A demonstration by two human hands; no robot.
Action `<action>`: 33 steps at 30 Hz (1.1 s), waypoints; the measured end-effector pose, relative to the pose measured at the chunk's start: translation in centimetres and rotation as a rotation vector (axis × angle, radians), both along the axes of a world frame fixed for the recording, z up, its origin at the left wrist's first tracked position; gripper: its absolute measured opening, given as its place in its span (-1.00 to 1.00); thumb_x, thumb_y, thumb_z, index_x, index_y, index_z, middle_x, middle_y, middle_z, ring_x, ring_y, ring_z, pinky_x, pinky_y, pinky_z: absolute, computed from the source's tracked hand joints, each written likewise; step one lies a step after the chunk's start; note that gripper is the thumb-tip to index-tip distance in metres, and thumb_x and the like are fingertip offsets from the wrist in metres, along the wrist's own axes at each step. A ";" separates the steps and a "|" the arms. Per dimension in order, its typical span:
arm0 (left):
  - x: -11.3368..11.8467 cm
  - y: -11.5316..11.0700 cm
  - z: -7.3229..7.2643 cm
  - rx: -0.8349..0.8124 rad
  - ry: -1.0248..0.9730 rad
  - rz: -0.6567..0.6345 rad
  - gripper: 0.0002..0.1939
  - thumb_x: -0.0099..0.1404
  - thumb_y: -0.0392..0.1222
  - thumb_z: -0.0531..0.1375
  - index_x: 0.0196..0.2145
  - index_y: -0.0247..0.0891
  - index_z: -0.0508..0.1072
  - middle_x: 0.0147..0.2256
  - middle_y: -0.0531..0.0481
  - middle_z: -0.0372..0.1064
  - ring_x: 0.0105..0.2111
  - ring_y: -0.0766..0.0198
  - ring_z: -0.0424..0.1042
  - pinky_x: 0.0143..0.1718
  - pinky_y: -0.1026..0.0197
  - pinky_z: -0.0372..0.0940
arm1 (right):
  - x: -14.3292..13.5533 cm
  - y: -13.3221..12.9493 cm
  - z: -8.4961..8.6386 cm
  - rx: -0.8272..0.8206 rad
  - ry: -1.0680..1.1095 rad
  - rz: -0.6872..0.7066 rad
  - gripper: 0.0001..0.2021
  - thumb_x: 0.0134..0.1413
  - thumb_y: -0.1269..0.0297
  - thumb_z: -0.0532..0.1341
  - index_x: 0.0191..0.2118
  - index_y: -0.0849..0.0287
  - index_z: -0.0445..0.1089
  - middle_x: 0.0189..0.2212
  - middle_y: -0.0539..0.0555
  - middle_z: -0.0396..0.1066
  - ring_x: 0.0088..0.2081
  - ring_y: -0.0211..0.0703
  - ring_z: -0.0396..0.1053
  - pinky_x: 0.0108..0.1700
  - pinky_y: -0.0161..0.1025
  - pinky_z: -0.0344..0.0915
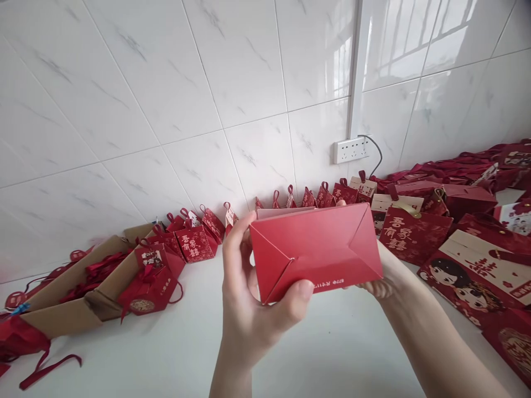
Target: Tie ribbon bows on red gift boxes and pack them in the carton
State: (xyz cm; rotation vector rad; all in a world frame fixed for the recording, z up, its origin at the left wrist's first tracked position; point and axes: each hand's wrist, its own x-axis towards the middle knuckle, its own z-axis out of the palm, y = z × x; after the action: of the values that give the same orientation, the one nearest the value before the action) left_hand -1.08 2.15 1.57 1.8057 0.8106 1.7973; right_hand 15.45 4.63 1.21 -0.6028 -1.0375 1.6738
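Note:
A red paper box (pixel 315 249) is held up in front of me, its folded bottom facing me, with diagonal creases and small white print along the lower edge. My left hand (pixel 257 298) grips its left end, thumb on the bottom panel and index finger at the upper left corner. Behind the right end is my right hand (pixel 379 284), touching the box; most of its fingers are hidden by it, with curled fingers showing below the lower right corner.
A cardboard carton (pixel 62 323) with red ribbons stands at left on the white table (pixel 166 354). Small red gift boxes (pixel 194 243) line the tiled wall. More red boxes (pixel 417 235) pile up at right. A power strip (pixel 350 150) is on the wall.

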 end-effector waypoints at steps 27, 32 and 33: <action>0.0 0.4 0.4 -0.147 -0.087 0.044 -0.55 0.13 -0.21 0.22 -0.04 -0.01 0.21 -0.26 0.01 0.36 -0.32 0.22 0.42 -0.37 0.19 0.38 | -0.6 0.9 -0.7 0.004 -0.002 0.137 -0.68 0.02 0.15 0.21 -0.09 0.10 0.45 -0.40 0.07 0.54 -0.52 -0.21 0.49 -0.55 -0.38 0.46; 0.1 0.7 0.3 -0.155 -0.093 0.166 -0.67 0.18 -0.19 0.19 -0.09 -0.06 0.24 -0.33 0.03 0.34 -0.40 0.26 0.42 -0.54 0.31 0.31 | -0.9 1.0 -0.7 0.023 0.017 0.145 -0.67 0.01 0.25 0.21 -0.05 0.06 0.42 -0.41 0.04 0.52 -0.47 -0.20 0.49 -0.56 -0.38 0.47; 0.2 0.8 0.3 -0.164 -0.106 0.179 -0.69 0.20 -0.17 0.17 -0.09 -0.07 0.25 -0.32 0.03 0.33 -0.44 0.29 0.41 -0.60 0.35 0.27 | -0.9 1.0 -0.7 0.021 0.017 0.149 -0.67 0.02 0.25 0.20 -0.05 0.06 0.42 -0.42 0.04 0.52 -0.48 -0.21 0.48 -0.55 -0.37 0.47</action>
State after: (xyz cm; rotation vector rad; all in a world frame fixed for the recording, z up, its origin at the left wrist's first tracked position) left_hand -0.92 2.97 1.84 1.5633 1.0732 1.8593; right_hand 14.52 5.62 0.49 -0.5065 -1.1091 1.7917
